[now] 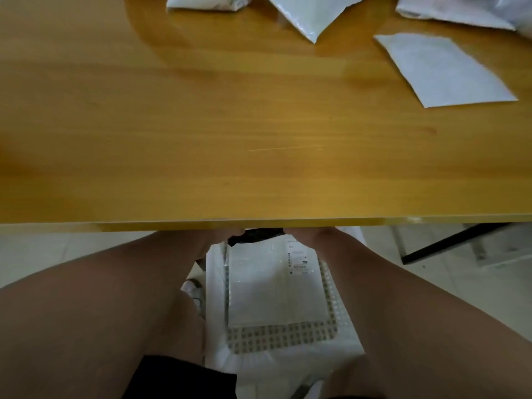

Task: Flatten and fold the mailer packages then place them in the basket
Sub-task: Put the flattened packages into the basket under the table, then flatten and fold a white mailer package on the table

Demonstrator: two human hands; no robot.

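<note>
Both hands, left (223, 236) and right (302, 234), hold a dark mailer (254, 236) over the basket (339, 338); the grip is half hidden. It looks light, limp, probably slippery; hold its edges.

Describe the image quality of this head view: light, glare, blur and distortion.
Head view: soft daylight with pale glare streaks across the far part of the wooden table; the whole frame is slightly soft, and the label on the white mailer in the basket is unreadable; both hands sit dim under the table edge, which bows slightly from the wide-angle lens.
</note>
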